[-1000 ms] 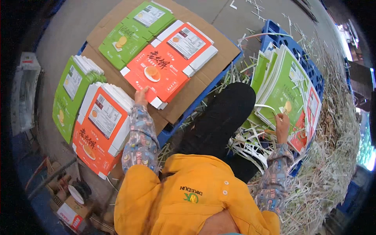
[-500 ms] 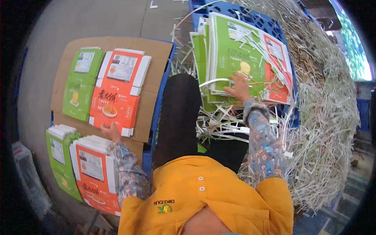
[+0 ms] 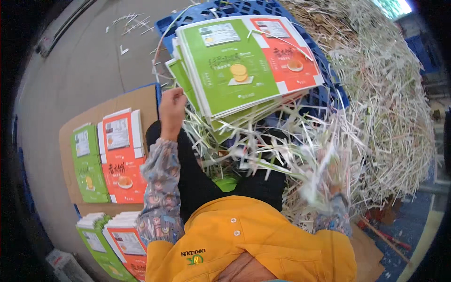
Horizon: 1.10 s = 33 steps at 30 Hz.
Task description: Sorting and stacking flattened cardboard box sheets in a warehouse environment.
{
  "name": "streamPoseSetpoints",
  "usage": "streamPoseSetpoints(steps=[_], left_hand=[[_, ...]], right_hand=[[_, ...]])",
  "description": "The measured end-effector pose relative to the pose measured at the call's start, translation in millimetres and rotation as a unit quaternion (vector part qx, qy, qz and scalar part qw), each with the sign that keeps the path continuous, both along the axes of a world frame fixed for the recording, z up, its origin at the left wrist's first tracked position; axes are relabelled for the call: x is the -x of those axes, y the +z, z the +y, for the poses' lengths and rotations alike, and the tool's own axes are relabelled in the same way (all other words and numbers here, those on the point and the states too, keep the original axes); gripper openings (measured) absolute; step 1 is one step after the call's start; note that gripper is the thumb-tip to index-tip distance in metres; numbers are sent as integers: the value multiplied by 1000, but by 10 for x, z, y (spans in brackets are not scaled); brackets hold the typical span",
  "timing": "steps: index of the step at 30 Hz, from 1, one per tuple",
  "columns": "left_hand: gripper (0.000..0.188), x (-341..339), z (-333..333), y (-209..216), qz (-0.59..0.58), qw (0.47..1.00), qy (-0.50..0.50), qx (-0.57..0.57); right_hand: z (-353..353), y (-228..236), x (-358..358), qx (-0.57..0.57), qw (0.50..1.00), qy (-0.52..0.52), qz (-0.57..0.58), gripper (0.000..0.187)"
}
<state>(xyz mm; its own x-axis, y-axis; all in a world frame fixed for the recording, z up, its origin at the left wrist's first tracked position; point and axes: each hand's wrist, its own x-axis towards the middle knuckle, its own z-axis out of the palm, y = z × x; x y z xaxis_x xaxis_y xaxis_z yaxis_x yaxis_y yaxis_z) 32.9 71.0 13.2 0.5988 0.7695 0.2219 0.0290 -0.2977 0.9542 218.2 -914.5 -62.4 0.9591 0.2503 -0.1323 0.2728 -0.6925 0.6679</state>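
My left hand [image 3: 172, 112] is raised beside the left edge of a stack of large printed cardboard sheets [image 3: 225, 70], its fingers curled closed. Whether anything is between those fingers cannot be seen. The top sheet has a green panel and a red-orange panel. To the right, my right hand [image 3: 334, 175] is low among loose paper strips [image 3: 310, 176] that hide and blur it, so its fingers cannot be made out. One thin strip [image 3: 286, 42] lies across the top sheet's upper right part.
A blue plastic pallet [image 3: 331, 89] lies under the sheets. Flat green cartons [image 3: 89, 164] and red-orange cartons [image 3: 123, 160] lie on brown cardboard [image 3: 68, 160] at the left, with more stacks [image 3: 124, 239] nearer me. A big heap of shredded strips [image 3: 380, 117] fills the right side.
My left hand has left the red-orange cartons and risen to the large sheets. My right hand has moved off the sheets, down and right. Most strips on the top sheet have gone from it.
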Motion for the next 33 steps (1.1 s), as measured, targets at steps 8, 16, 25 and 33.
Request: streamPoseSetpoints(steps=[8,16,25,33], left_hand=[[47,-1374,-745,-420,273,869,-95,-401],[57,-1347,-755,-863,294,841,-68,-449],[49,-1002,-436,-630,172,917,-103,-344],[24,-585,-515,-1147,179,981,59,-35]], right_hand=[[491,520,1138,-205,967,-150,3,22],[4770,1212,-270,-416,902,46,101,36],[3104,-30,846,-244,933,-29,262,39],[2499,84,843,-245,900,-118,341,38]])
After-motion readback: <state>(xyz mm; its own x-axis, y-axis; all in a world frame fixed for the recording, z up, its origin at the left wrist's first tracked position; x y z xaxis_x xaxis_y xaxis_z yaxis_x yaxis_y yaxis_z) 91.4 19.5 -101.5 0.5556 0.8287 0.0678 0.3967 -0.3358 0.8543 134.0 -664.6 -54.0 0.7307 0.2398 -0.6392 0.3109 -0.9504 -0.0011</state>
